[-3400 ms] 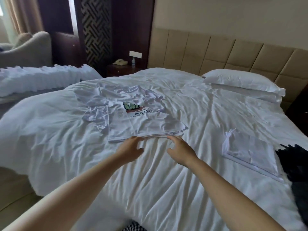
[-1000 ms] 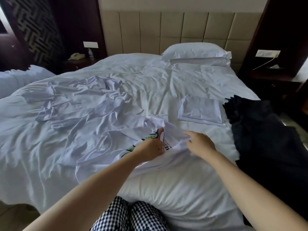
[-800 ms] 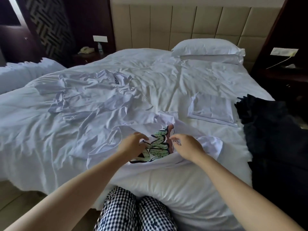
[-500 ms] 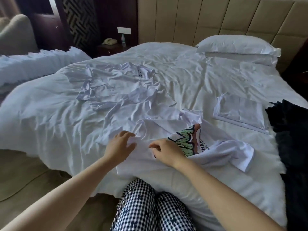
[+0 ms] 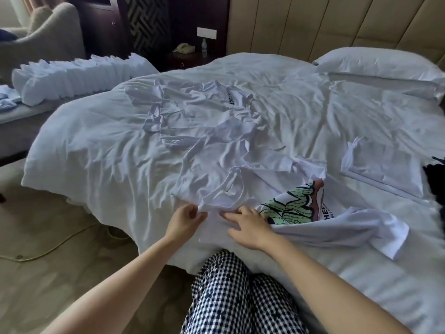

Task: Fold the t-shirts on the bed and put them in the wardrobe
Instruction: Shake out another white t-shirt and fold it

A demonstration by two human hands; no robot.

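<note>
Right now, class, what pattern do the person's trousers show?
The trousers show a small black-and-white check, clearest in the head view.

- Near t-shirt [image 5: 272, 186]: soft white cloth, matt and creased, with a smooth colour print on it.
- Sheet [image 5: 108, 153]: white cloth too, matt, rumpled all over.
- Headboard [image 5: 313, 25], far: tan padded panels, smooth, with a faint sheen.
- Trousers [image 5: 224, 297]: checked woven cloth.
- Armchair [image 5: 48, 37], far left: fuzzy grey fabric.

I take this for a hotel bedroom; a white-sheeted bed [image 5: 265, 97] against a padded headboard [image 5: 325, 27]; a bedside telephone [image 5: 184, 48]; a small water bottle [image 5: 204, 45]; an armchair [image 5: 45, 37].
</note>
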